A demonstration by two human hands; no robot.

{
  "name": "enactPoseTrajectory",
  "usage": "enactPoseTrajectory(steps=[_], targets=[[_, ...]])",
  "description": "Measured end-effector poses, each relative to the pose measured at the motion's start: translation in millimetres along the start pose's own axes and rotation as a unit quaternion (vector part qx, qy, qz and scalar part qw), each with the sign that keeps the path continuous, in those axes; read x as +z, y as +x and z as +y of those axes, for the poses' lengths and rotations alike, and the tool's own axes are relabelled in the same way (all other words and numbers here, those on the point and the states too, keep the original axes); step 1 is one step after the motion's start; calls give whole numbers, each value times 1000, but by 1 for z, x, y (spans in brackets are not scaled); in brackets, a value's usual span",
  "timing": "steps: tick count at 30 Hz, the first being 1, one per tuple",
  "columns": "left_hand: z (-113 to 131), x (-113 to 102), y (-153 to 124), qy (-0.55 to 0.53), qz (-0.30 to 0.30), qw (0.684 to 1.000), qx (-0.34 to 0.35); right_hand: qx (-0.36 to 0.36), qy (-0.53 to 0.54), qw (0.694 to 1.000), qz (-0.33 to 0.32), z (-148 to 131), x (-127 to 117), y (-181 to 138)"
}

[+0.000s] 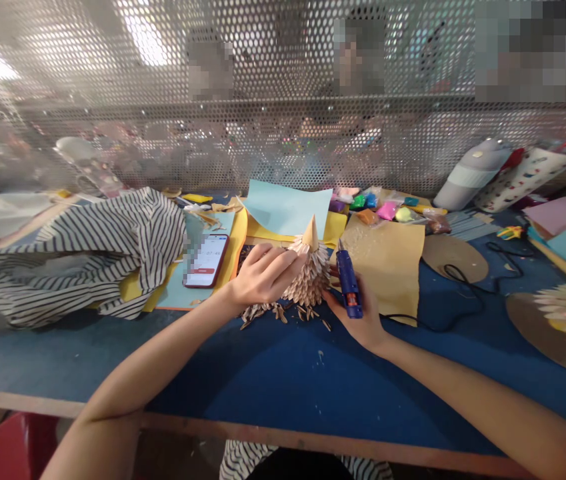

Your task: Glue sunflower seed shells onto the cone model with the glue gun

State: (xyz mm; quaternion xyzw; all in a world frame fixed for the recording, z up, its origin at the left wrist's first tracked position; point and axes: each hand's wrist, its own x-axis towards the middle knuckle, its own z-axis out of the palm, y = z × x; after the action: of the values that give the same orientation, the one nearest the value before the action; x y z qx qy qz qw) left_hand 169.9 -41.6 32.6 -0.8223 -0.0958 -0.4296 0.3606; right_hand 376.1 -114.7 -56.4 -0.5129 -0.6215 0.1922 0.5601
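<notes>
In the middle of the table stands a pointed paper cone (307, 273), covered in overlapping pale husk-like pieces except at its bare tan tip. My left hand (269, 272) is at the cone's upper left side, fingers bent and drawn together; whatever is between the fingertips is hidden. A dark blue glue gun (349, 283) is held upright in my right hand (365, 320), just right of the cone, with its nozzle up. Loose husks (280, 312) lie around the cone's base.
A phone (207, 261) and striped cloth (147, 227) lie left. Behind are a light blue sheet (287, 207) and clay packets (387, 211). Brown paper (397, 253), a black cord (443, 328), cardboard discs (455, 259) and a bottle (470, 177) are right. A perforated metal screen (273, 147) borders the back.
</notes>
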Motion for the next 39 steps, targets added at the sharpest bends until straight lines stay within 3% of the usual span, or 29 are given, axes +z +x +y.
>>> enactPoseTrajectory(steps=[39], targets=[[3,2,4,-16,14,1000,-23,5,-3,1000,-3,-1,-1,0]])
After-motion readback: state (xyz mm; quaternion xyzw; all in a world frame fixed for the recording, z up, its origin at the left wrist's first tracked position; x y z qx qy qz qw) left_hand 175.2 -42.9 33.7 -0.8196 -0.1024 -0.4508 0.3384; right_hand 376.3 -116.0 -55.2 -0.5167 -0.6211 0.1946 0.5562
